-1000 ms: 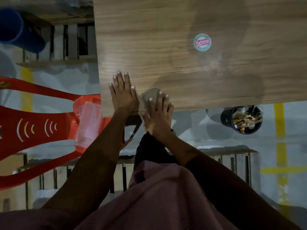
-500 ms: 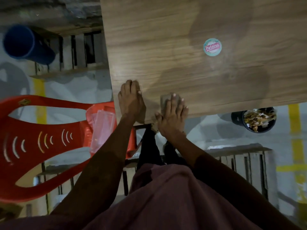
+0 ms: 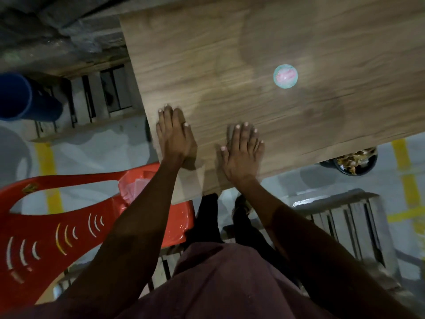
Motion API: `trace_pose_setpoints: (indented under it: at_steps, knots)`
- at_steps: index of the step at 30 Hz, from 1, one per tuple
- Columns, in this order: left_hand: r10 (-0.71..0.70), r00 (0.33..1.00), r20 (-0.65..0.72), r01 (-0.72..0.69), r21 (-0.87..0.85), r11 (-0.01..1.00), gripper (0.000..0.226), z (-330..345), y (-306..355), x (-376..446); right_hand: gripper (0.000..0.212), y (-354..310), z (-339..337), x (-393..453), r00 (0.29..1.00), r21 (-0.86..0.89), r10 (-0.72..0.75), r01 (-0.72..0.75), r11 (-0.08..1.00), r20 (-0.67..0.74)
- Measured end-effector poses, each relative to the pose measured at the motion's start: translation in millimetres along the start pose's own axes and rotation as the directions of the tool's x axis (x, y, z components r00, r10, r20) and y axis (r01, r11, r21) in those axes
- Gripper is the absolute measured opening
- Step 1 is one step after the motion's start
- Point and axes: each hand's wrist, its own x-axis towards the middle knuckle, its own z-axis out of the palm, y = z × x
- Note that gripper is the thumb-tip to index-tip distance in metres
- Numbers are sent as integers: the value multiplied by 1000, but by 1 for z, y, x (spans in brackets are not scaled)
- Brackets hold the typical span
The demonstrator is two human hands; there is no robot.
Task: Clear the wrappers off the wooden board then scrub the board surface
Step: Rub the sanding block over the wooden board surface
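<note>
Dim concrete floor, wooden board fills the upper frame, damp patches showing. Left hand flat, fingers straight, bracing the near edge. Right hand flat too (scrub pad beneath? can't tell). Press evenly, overlap strokes toward round sticker.

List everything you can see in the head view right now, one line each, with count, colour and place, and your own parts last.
wooden board: 1, brown, fills the upper right, with darker damp-looking patches
round sticker: 1, teal with a pink centre, on the board, right of middle
plastic chair: 1, red, lower left beside the board
clear plastic container: 1, pinkish, on the chair seat
blue barrel: 1, far left on the floor
black bin: 1, holding wrappers, under the board's right near edge
floor lines: several, yellow
left hand: flat on the board's near left corner
right hand: flat on the board; whether a pad lies beneath is hidden
</note>
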Motion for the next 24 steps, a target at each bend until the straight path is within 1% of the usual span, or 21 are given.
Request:
trace_pose_setpoints:
  at_steps: [1, 2, 4, 5, 6, 7, 8, 10, 11, 12, 13, 14, 15, 16, 17, 18, 19, 20, 21, 22, 24]
  knots:
    - [-17, 1000, 3, 17, -4, 1000, 55, 1, 0, 8, 74, -10, 4, -3, 1000, 9, -10, 11, 1000, -2]
    - [-27, 1000, 6, 27, -3, 1000, 56, 2, 0, 15, 75, -20, 8, -6, 997, 10, -71, 71, 997, 6]
    - [-30, 1000, -3, 30, 3, 1000, 56, 3, 2, 27, 77, -33, 11, -9, 965, -19, -260, 261, 965, 43]
    - [-33, 999, -13, 33, 6, 999, 56, 4, 2, 30, 77, -35, 10, -8, 943, -46, -329, 331, 943, 52]
    - [-35, 999, -26, 35, 13, 999, 55, 5, 1, 31, 75, -31, 9, -5, 931, -70, -362, 365, 928, 46]
    - [-33, 999, -41, 34, 23, 999, 55, 7, 0, 32, 73, -25, 7, 0, 933, -85, -357, 359, 930, 34]
    - [-31, 998, -55, 33, 37, 999, 55, 9, -1, 31, 72, -17, 6, 5, 950, -86, -312, 312, 946, 21]
    - [-36, 996, -78, 41, 68, 997, 54, 13, -2, 30, 70, -2, 1, 19, 992, -35, -127, 126, 991, -15]
    - [-42, 995, -87, 50, 84, 995, 54, 14, -1, 30, 69, 3, -1, 25, 999, 0, -33, 33, 999, -29]
    - [-50, 994, -92, 59, 95, 994, 55, 15, 1, 30, 69, 4, -2, 30, 999, 28, 32, -31, 999, -31]
    - [-61, 993, -96, 70, 97, 993, 55, 14, 3, 31, 68, -1, -2, 32, 997, 48, 67, -65, 997, -29]
    - [-76, 992, -101, 85, 95, 992, 55, 14, 6, 32, 67, -7, -1, 32, 997, 57, 70, -68, 996, -28]
    - [-90, 990, -107, 101, 103, 990, 55, 14, 8, 33, 66, -16, 1, 31, 999, 48, 31, -30, 998, -20]
    - [-98, 988, -120, 112, 121, 986, 55, 14, 10, 35, 65, -23, 4, 29, 998, 22, -56, 56, 998, -3]
    - [-98, 986, -136, 118, 145, 982, 54, 13, 12, 37, 64, -28, 7, 28, 984, -12, -179, 179, 984, 26]
    - [-92, 984, -155, 119, 172, 978, 54, 13, 14, 39, 64, -28, 9, 27, 951, -42, -302, 305, 951, 58]
    - [-83, 982, -171, 117, 199, 973, 53, 12, 15, 42, 64, -26, 8, 30, 916, -66, -393, 399, 915, 83]
    - [-77, 980, -183, 117, 221, 968, 54, 11, 16, 46, 63, -21, 5, 37, 894, -86, -439, 447, 891, 91]
    - [-76, 978, -192, 121, 235, 964, 54, 9, 16, 50, 63, -16, 2, 45, 893, -97, -442, 448, 889, 80]
    - [-80, 977, -199, 128, 241, 962, 55, 7, 17, 54, 62, -14, -1, 54, 914, -98, -401, 405, 909, 56]
    - [-99, 971, -216, 150, 232, 961, 56, 6, 18, 64, 62, -19, -4, 67, 979, -53, -205, 205, 977, 3]
